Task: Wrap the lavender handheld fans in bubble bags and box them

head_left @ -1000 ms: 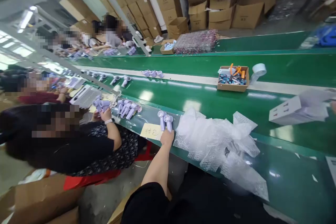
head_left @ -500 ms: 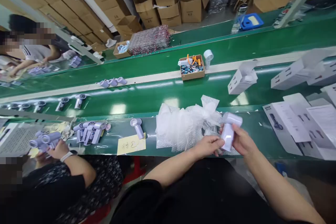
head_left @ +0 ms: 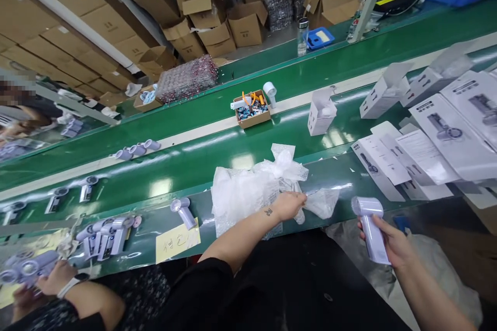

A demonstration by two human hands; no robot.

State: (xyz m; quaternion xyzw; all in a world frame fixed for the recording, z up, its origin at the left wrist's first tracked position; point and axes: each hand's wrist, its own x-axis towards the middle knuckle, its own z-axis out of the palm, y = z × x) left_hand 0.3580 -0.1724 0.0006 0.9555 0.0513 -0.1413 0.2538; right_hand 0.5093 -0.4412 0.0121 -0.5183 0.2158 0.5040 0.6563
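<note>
My right hand (head_left: 396, 244) is wrapped round the handle of a lavender handheld fan (head_left: 371, 227), held up past the front edge of the bench with its round head uppermost. Over the bench, my left hand (head_left: 288, 206) is closed with its fingertips pinching the edge of a clear bubble-wrap bag (head_left: 323, 202). Beside and behind that hand lies a pile of white bubble-wrap bags (head_left: 240, 199). Another lavender fan (head_left: 184, 212) rests on a yellow handwritten note (head_left: 174, 243) farther left.
Open white boxes (head_left: 322, 114) and printed cartons (head_left: 446, 129) stand on the right. A small cardboard box (head_left: 254, 118) of batteries sits across the green conveyor (head_left: 202, 152). At left, a co-worker's hands (head_left: 58, 276) hold fans near a cluster of fans (head_left: 104, 238).
My right hand has carried the fan right, away from my left hand. My left hand has let go of the fan and moved left onto a bubble-wrap bag. The view has shifted right.
</note>
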